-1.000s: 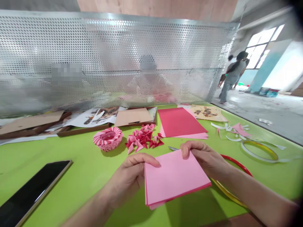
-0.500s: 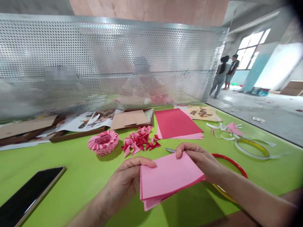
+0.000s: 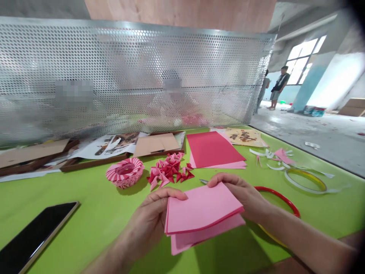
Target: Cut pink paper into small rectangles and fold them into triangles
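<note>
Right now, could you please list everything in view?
Paper stack: 1, pink and red, front centre
Phone: 1, black, front left
Ring: 1, pink and red, left
Folded pieces: many, pink and red, centre
Sheets: several, red and pink, back centre
Tip: 1, grey, centre
Curved bands: count unclear, red and yellow, right
Tape roll: 1, white and yellow, right
Scraps: several, white and pink, right
Trays: several, brown, back left
Prints: several, pale, back
Panel: 1, silver, back
Table: 1, green, below
People: several, mixed, background
Window: 1, pale, right
Box: 1, brown, right
Left hand: 1, bare, stack's left
Right hand: 1, bare, stack's right
</note>
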### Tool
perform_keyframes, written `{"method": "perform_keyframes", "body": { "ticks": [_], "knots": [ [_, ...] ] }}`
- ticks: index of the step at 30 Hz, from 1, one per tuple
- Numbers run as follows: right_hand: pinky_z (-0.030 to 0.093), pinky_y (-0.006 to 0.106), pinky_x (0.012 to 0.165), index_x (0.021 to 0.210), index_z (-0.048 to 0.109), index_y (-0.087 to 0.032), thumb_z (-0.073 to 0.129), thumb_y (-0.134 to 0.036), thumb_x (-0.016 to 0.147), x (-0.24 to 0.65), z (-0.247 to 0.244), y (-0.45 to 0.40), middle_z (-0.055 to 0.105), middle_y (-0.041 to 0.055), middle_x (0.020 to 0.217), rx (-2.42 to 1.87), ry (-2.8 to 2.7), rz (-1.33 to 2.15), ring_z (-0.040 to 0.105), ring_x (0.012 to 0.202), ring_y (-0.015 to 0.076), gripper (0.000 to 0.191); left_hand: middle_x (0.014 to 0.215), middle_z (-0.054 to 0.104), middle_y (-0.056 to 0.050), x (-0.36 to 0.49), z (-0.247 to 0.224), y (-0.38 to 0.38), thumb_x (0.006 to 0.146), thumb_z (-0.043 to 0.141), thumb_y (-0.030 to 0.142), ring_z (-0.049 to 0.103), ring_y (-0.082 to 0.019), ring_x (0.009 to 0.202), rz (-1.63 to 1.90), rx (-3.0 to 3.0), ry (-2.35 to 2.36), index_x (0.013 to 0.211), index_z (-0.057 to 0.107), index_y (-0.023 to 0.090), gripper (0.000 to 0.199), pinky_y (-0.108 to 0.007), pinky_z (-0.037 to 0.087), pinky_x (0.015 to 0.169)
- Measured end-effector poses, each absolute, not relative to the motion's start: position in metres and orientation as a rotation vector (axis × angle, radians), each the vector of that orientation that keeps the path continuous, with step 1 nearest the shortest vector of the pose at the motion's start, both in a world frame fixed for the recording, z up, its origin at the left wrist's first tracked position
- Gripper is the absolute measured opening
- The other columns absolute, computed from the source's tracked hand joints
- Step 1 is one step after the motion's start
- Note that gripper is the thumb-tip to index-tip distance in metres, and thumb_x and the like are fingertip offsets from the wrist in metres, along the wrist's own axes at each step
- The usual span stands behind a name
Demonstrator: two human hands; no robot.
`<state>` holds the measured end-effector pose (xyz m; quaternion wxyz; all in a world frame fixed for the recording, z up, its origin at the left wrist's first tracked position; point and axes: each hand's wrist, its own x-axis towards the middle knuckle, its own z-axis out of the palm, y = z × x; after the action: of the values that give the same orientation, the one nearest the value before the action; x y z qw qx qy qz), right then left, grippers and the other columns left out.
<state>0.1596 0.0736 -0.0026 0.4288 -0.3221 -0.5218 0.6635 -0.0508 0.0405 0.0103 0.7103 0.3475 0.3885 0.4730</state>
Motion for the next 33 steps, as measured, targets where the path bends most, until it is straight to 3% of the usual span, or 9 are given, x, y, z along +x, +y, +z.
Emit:
{"method": "perform_keyframes", "body": {
  "ticks": [6, 16, 25, 33],
  "knots": [
    [0.044, 0.021, 0.053, 0.08, 0.074, -0.024, 0.076, -0.029, 0.065, 0.1612, -0.0062, 0.0761, 0.07, 0.0031, 0.073, -0.673, -1.399, 1.599, 0.058, 0.06, 0.0126, 0.017, 0.057, 0.065, -0.004, -0.0485, 0.0128, 0.0393, 0.059, 0.07, 0.017, 0.054, -0.01, 0.047, 1.026, 0.742, 0.913, 0.063, 0.072, 0.014, 0.005, -0.016, 0.035, 0.039],
    [0.043, 0.02, 0.055, 0.08, 0.074, -0.026, 0.074, -0.035, 0.067, 0.1638, -0.005, 0.0753, 0.07, 0.0022, 0.075, -0.733, -1.399, 1.591, 0.058, 0.063, 0.0122, 0.016, 0.06, 0.067, -0.002, -0.0486, 0.0133, 0.0382, 0.056, 0.073, 0.017, 0.056, -0.01, 0.049, 1.053, 0.714, 0.872, 0.063, 0.074, 0.014, 0.007, -0.015, 0.042, 0.043],
    [0.033, 0.013, 0.041, 0.071, 0.074, -0.022, 0.072, -0.032, 0.07, 0.1635, -0.0068, 0.0746, 0.061, -0.0025, 0.057, -0.678, -1.247, 1.744, 0.046, 0.046, 0.0044, 0.01, 0.061, 0.066, -0.002, -0.0471, 0.0146, 0.0379, 0.059, 0.069, 0.015, 0.055, -0.009, 0.047, 1.076, 0.755, 0.797, 0.061, 0.073, 0.012, 0.005, -0.014, 0.034, 0.038],
    [0.034, 0.015, 0.041, 0.071, 0.074, -0.024, 0.067, -0.029, 0.075, 0.1646, -0.0091, 0.0709, 0.064, -0.0008, 0.064, -0.672, -1.397, 1.586, 0.049, 0.048, 0.006, 0.01, 0.063, 0.066, -0.003, -0.0524, 0.0066, 0.0399, 0.06, 0.056, 0.014, 0.055, -0.011, 0.054, 1.055, 0.796, 0.799, 0.063, 0.072, 0.011, 0.016, -0.017, 0.042, 0.046]
  ]
}}
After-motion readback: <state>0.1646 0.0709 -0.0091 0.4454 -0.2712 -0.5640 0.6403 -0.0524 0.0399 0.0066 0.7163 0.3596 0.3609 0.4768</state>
